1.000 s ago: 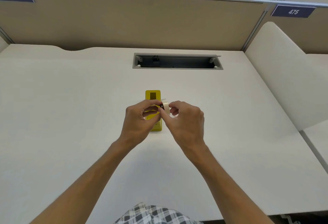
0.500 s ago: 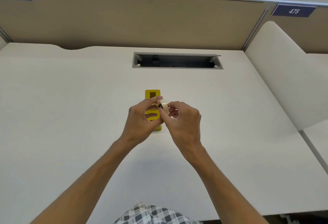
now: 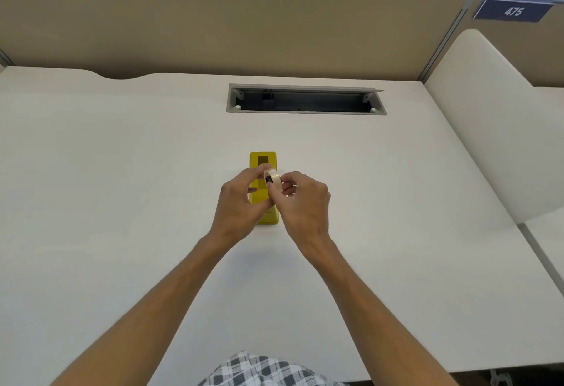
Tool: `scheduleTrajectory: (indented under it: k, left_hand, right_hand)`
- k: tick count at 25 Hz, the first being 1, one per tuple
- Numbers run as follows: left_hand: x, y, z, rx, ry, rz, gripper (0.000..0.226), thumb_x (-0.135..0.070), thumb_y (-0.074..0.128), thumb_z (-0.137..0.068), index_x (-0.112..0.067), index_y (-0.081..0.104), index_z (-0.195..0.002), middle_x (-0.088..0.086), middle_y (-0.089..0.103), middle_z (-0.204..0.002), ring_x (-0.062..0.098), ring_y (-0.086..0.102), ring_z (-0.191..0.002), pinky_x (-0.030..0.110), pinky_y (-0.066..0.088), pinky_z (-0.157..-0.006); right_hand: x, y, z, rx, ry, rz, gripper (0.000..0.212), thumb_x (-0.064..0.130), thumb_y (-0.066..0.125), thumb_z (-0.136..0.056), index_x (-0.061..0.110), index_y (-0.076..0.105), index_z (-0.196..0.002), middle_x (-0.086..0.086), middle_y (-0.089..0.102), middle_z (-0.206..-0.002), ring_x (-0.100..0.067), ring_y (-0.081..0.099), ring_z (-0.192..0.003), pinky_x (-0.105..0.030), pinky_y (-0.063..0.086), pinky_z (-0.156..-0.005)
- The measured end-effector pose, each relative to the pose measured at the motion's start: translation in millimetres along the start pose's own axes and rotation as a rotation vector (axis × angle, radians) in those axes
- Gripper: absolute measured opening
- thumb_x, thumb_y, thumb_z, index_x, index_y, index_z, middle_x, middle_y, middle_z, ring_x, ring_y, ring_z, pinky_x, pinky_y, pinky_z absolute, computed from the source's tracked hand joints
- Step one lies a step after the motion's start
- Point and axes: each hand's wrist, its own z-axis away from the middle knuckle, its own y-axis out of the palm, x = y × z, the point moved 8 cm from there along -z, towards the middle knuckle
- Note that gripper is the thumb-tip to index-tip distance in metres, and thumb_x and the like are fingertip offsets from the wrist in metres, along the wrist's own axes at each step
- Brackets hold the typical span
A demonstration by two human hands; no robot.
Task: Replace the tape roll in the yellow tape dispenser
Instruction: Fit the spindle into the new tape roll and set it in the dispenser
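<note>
The yellow tape dispenser (image 3: 263, 159) lies flat on the pale desk (image 3: 122, 171), its long side pointing away from me, with a dark square opening near its far end. Just above its middle, both hands hold a small cream tape roll (image 3: 272, 178) with a dark core. My left hand (image 3: 241, 202) pinches the roll from the left with thumb and fingers. My right hand (image 3: 305, 199) pinches it from the right. The hands hide the dispenser's middle part.
A grey cable tray opening (image 3: 305, 100) is set into the desk behind the dispenser. A beige partition (image 3: 213, 25) closes the back, and a rounded side panel (image 3: 488, 110) stands at the right. The desk's front edge is near my checked clothing.
The tape roll has tilted and risen slightly between my fingertips, showing more of its edge and dark core. Both hands stay above the dispenser.
</note>
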Motion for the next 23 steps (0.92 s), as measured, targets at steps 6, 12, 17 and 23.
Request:
scheduleTrajectory:
  k: [6,12,17,23]
  left_hand:
    - [29.4,-4.2,-9.5,-0.019,-0.058,-0.135,0.062,-0.029,0.075,-0.077,-0.022,0.050,-0.134,-0.011,0.057,-0.133,-0.001,0.052,-0.119,0.018,0.045,-0.097]
    - [61.5,2.9,18.3,0.102,-0.128,-0.230,0.061,-0.042,0.056,-0.085,-0.022,0.041,-0.141,-0.001,0.048,-0.144,0.015,0.046,-0.131,0.041,0.042,-0.108]
    - [87.3,14.0,32.1,0.196,-0.192,-0.294,0.083,-0.062,0.064,-0.078,-0.025,0.032,-0.145,-0.005,0.042,-0.147,0.013,0.040,-0.134,0.040,0.037,-0.111]
    - [91.3,16.3,35.1,0.148,-0.144,-0.351,0.075,-0.052,0.060,-0.085,-0.014,0.035,-0.145,0.002,0.043,-0.148,0.017,0.037,-0.137,0.042,0.035,-0.113]
  right_hand:
    - [-12.2,18.0,-13.9,-0.010,0.047,0.003,0.019,0.035,0.070,-0.083,0.016,0.070,-0.082,0.005,0.069,-0.070,-0.010,0.065,-0.065,-0.038,0.056,-0.067]
    - [-25.4,32.2,-29.5,-0.031,0.090,0.031,0.020,0.036,0.070,-0.083,0.016,0.069,-0.083,0.005,0.069,-0.071,-0.009,0.064,-0.065,-0.027,0.053,-0.063]
    - [-28.7,50.4,-38.0,-0.030,0.099,0.064,0.019,0.035,0.070,-0.082,0.016,0.068,-0.084,0.005,0.068,-0.073,-0.011,0.064,-0.068,-0.032,0.055,-0.066]
    - [-28.9,60.6,-48.9,-0.028,0.108,0.152,0.020,0.034,0.066,-0.082,0.014,0.067,-0.082,0.003,0.069,-0.072,-0.016,0.064,-0.068,-0.032,0.051,-0.067]
